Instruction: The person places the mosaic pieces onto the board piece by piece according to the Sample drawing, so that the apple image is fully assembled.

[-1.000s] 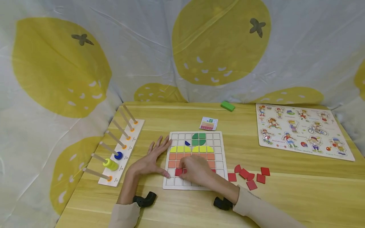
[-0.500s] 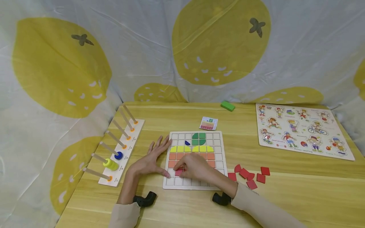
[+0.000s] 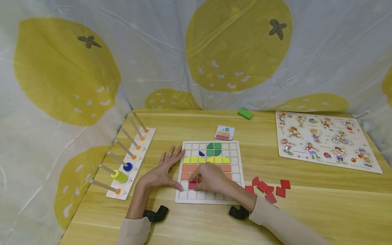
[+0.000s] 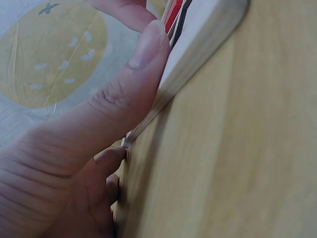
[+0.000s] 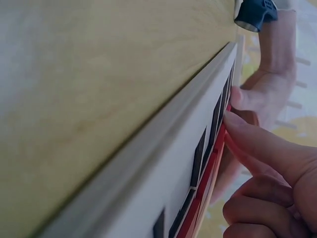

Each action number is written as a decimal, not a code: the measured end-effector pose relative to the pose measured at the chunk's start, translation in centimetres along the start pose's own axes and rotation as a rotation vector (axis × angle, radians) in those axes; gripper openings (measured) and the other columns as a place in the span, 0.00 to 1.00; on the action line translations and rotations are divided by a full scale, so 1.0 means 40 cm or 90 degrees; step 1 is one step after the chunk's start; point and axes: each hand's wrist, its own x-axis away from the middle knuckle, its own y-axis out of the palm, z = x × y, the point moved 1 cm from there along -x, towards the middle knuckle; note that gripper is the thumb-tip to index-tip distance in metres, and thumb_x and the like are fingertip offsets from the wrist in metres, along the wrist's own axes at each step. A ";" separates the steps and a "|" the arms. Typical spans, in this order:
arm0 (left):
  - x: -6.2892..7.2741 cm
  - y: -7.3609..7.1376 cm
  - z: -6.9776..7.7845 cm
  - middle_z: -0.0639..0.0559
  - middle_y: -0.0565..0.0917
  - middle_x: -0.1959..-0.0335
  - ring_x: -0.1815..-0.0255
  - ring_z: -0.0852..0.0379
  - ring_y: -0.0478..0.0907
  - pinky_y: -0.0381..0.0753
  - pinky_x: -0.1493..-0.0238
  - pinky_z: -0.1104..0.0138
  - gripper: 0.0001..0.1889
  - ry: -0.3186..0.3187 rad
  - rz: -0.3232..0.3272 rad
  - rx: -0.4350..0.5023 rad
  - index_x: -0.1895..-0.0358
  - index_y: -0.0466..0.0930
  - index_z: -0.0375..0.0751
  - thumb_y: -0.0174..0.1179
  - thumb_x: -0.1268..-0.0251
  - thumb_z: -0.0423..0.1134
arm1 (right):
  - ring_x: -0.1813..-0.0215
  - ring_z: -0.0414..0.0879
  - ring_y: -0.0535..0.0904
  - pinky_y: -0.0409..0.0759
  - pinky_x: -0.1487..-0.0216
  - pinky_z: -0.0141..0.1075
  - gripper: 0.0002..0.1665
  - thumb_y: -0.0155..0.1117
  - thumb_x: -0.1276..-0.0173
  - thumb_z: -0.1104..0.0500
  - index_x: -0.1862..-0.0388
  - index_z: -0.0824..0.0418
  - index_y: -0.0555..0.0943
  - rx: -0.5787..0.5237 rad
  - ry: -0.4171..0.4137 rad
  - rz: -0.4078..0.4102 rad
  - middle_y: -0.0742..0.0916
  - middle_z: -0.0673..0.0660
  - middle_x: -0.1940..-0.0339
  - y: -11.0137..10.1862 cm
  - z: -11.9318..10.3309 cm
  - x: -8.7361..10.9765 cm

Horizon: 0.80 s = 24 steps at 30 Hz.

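Note:
A white grid board [image 3: 240, 183] lies on the table with green, blue, yellow, orange and red tiles in its cells. My right hand [image 3: 211, 177] is over its lower half, thumb and index finger pinching a red square tile [image 3: 192, 185] at the second cell from the left. That hand covers several tiles in the middle. My left hand [image 3: 159, 173] steadies the board's left side, fingers spread along the edge and thumb at the lower left. In the right wrist view, the right thumb and fingertip meet at the red row [image 5: 214, 153].
Loose red pieces [image 3: 271, 198], squares and rounded ones, lie right of the board. Behind it sits a small pattern card [image 3: 225, 132], with a green block [image 3: 245, 114] farther back. A peg rack [image 3: 121, 192] with rings stands left. A picture puzzle board [image 3: 327, 143] lies at the far right.
My right hand has shifted slightly, its index finger and thumb moving about the red square tile while staying at the same cell. The left hand has kept its place.

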 end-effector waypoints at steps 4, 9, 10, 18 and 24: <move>0.000 -0.001 0.001 0.43 0.36 0.12 0.13 0.37 0.23 0.22 0.19 0.35 0.70 0.002 -0.001 -0.004 0.15 0.44 0.42 0.85 0.60 0.50 | 0.73 0.35 0.71 0.65 0.75 0.27 0.11 0.83 0.43 0.58 0.60 0.52 0.94 -0.036 -0.008 -0.012 0.86 0.42 0.76 -0.005 0.009 -0.001; -0.001 -0.001 0.000 0.43 0.35 0.12 0.13 0.37 0.23 0.22 0.19 0.35 0.70 0.004 -0.002 -0.005 0.15 0.44 0.42 0.85 0.60 0.50 | 0.79 0.35 0.64 0.60 0.77 0.26 0.12 0.79 0.38 0.54 0.56 0.55 0.93 -0.115 -0.021 -0.007 0.76 0.42 0.84 -0.046 0.035 0.028; -0.002 0.001 0.000 0.43 0.35 0.12 0.13 0.36 0.23 0.22 0.19 0.35 0.70 0.007 -0.002 -0.004 0.15 0.44 0.42 0.85 0.60 0.50 | 0.80 0.35 0.62 0.59 0.77 0.26 0.12 0.78 0.36 0.54 0.55 0.56 0.93 -0.130 -0.019 -0.002 0.73 0.42 0.85 -0.063 0.048 0.041; -0.007 0.002 0.002 0.42 0.34 0.12 0.14 0.36 0.22 0.21 0.19 0.35 0.70 0.013 -0.008 0.007 0.15 0.43 0.42 0.85 0.59 0.48 | 0.81 0.35 0.58 0.59 0.78 0.28 0.14 0.75 0.33 0.56 0.50 0.59 0.91 -0.135 0.063 0.041 0.67 0.45 0.84 -0.234 0.227 0.237; -0.003 0.001 0.002 0.43 0.35 0.12 0.13 0.36 0.22 0.21 0.20 0.35 0.70 0.005 -0.007 0.012 0.15 0.43 0.42 0.85 0.59 0.48 | 0.79 0.34 0.57 0.57 0.77 0.29 0.19 0.80 0.41 0.57 0.51 0.60 0.90 -0.111 0.134 0.042 0.64 0.44 0.84 -0.272 0.326 0.347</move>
